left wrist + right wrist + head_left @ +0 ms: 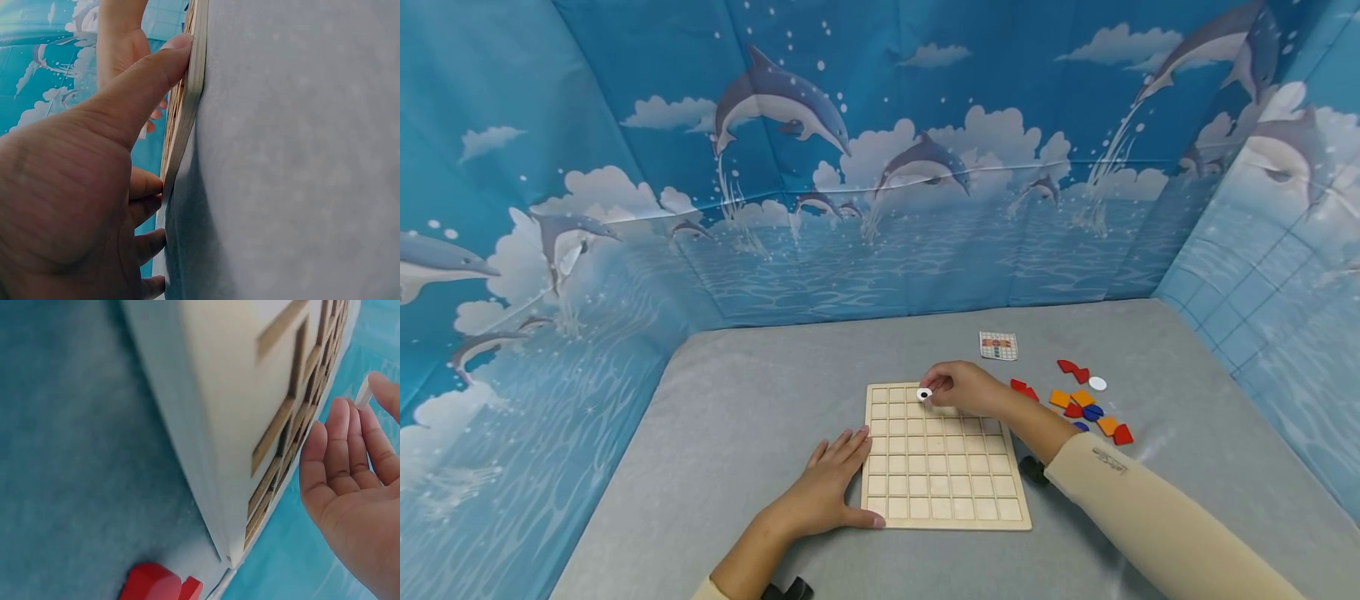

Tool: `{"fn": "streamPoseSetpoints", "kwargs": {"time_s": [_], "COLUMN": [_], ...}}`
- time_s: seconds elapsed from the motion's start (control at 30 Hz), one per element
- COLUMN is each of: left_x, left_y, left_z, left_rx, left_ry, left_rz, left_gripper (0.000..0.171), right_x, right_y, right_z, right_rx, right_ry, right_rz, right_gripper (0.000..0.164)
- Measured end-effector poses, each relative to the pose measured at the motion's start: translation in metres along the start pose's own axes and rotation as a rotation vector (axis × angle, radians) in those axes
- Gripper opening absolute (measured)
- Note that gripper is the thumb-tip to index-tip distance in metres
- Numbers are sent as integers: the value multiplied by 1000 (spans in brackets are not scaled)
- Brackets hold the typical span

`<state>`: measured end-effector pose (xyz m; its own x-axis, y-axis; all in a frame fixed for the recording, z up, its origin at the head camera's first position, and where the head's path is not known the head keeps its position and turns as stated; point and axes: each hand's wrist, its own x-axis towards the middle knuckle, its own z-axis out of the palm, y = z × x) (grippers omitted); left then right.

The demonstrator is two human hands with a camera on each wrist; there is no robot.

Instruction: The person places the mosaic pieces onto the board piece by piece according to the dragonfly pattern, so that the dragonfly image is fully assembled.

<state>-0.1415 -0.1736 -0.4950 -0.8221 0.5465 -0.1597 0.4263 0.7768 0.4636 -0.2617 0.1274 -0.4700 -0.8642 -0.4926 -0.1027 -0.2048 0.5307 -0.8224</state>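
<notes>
The right hand (964, 388) pinches a black-dotted white disc (924, 394) at the far edge of the wooden grid board (920, 486); the left hand (826, 492), fingers apart, touches its left edge. I'd worry a loose pinch could drop the disc crooked.

A square pale-wood board (940, 485), gridded with raised strips into small square cells, lies flat. Near its twelve o'clock edge, slightly toward eleven, a thin round white disc with a black spot (924, 394) is held tilted, just above the cells.
</notes>
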Motion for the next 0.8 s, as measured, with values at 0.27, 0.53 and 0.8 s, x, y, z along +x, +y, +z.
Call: {"fn": "streamPoseSetpoints", "kwargs": {"time_s": [0.27, 0.53, 0.8], "left_x": [0, 0, 0], "left_y": [-1, -1, -2], "left_z": [0, 0, 1], "left_rx": [-4, -5, -5], "left_ry": [16, 6, -2], "left_rz": [20, 6, 1], "left_gripper": [116, 117, 118], "right_x": [6, 8, 6], "right_y": [2, 1, -4], "right_z": [5, 10, 15], "right_rx": [-8, -23, -93], "right_ry": [-37, -89, -67], "right_rz": [31, 24, -18], "right_gripper": [21, 15, 15]}}
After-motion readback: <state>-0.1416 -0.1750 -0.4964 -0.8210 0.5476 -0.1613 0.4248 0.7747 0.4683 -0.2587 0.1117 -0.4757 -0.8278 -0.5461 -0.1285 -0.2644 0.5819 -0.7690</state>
